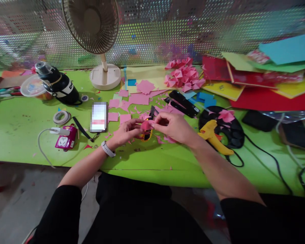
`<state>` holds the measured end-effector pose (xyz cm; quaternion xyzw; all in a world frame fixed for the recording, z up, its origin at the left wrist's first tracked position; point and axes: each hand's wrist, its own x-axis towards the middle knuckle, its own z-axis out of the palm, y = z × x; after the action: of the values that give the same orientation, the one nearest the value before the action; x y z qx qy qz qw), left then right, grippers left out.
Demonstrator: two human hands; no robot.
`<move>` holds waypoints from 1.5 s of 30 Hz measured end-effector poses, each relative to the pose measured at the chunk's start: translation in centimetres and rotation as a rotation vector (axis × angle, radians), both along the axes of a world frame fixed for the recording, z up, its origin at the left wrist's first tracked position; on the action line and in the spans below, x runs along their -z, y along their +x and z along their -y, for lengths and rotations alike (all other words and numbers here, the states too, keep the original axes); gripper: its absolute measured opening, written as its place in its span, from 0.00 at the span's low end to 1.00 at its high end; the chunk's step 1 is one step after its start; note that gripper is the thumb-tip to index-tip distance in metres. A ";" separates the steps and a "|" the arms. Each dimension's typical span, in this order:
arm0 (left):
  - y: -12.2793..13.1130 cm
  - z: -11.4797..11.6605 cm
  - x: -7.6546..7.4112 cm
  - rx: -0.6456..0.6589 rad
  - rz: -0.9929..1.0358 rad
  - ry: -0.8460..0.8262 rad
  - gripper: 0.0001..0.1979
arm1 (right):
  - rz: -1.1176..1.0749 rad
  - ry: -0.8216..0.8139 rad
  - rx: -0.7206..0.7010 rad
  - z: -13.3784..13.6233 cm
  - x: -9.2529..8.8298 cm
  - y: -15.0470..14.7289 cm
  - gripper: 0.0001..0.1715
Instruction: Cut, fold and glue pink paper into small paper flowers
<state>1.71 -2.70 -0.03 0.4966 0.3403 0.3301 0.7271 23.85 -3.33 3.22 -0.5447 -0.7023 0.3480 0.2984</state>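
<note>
Between my two hands is a small folded piece of pink paper, held above the green table. My left hand pinches it from the left, with a pale band on the wrist. From the right, the thumb and forefinger of my right hand close on its other edge. Just beneath lies a pair of scissors with yellow and black handles, partly hidden by the paper and fingers. Pink squares and scraps are scattered around and beyond my hands.
A heap of folded pink paper pieces sits at the back, near a black stapler. To the right, a yellow glue gun rests against a black tray. Leftward are a phone, fan, tape roll and dark bottle.
</note>
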 end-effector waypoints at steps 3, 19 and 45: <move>0.1 0.1 -0.2 -0.024 -0.002 -0.030 0.24 | 0.028 0.011 -0.004 0.3 -0.1 -0.2 0.17; 0.5 -0.1 0.4 -0.073 0.002 -0.067 0.27 | -0.248 -0.154 -0.037 -0.3 1.7 -0.2 0.22; 0.1 -0.7 0.2 -0.051 -0.122 -0.069 0.18 | -0.315 -0.154 -0.055 -0.9 2.6 0.1 0.21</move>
<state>1.80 -1.97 -0.20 0.4818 0.4075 0.3056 0.7130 23.90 -2.41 0.58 -0.4852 -0.6327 0.4900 0.3524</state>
